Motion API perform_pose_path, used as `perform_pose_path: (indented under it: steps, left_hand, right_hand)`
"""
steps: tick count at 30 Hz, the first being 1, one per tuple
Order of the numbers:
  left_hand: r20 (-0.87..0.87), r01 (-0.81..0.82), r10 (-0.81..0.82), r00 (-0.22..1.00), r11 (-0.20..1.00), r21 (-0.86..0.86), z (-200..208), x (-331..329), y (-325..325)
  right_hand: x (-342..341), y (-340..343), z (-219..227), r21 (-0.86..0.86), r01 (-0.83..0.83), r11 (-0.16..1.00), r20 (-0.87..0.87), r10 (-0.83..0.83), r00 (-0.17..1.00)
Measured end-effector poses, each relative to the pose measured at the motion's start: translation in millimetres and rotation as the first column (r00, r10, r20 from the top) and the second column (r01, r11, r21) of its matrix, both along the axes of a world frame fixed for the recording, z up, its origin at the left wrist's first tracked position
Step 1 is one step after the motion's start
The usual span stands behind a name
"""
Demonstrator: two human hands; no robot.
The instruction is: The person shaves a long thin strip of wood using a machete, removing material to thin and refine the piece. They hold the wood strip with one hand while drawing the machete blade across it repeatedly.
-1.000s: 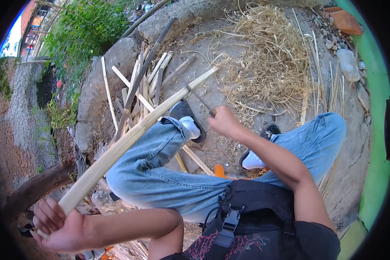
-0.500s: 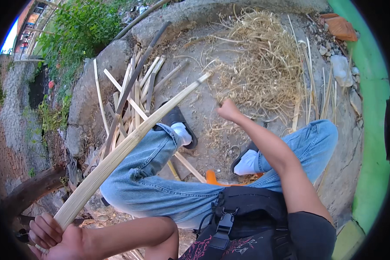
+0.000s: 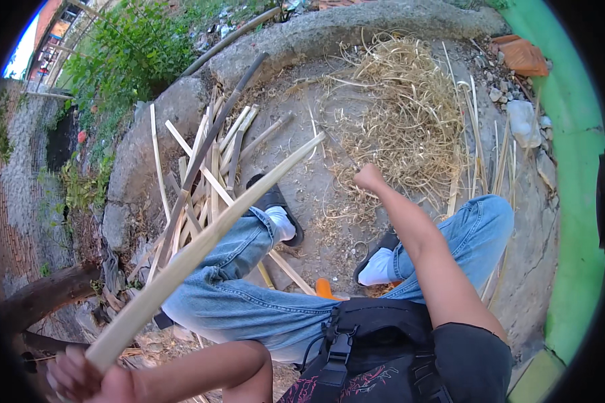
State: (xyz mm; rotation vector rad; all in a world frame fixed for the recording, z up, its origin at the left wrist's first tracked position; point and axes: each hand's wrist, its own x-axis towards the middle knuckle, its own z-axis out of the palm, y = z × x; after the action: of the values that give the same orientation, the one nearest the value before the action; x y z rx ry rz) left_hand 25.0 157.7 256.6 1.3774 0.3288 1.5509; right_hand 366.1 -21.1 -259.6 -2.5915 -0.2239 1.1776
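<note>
My left hand [image 3: 91,379] is closed round the thick near end of a long, pale bamboo strip [image 3: 202,243]. The strip slants up across my left thigh, its far tip above the ground between my feet and the shavings. My right hand [image 3: 370,178], closed as well, grips a thin, dark knife [image 3: 341,149]; its handle is hidden in my fist. The blade points up and left, its end close to the strip's far tip. A thin pale sliver [image 3: 312,122] shows beside that tip.
A heap of curly shavings [image 3: 410,107] lies ahead of my right hand. Split bamboo pieces [image 3: 212,158] are piled to the left. A low concrete kerb [image 3: 316,33] curves along the far side, and a green wall [image 3: 568,201] stands at the right.
My right hand has moved slightly right and nearer, and the knife blade now shows plainly. The strip's far tip has dropped a little nearer. Both hands keep their grip.
</note>
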Motion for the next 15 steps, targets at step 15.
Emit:
perform_pose_path:
  steps: [15]
  left_hand:
    - [0.155,-0.207,0.219,0.963,0.974,-0.089,14.5,17.4,-36.4]
  right_hand:
    - [30.7,-115.0,39.7,0.205,0.381,0.902,0.118,-0.409,0.905]
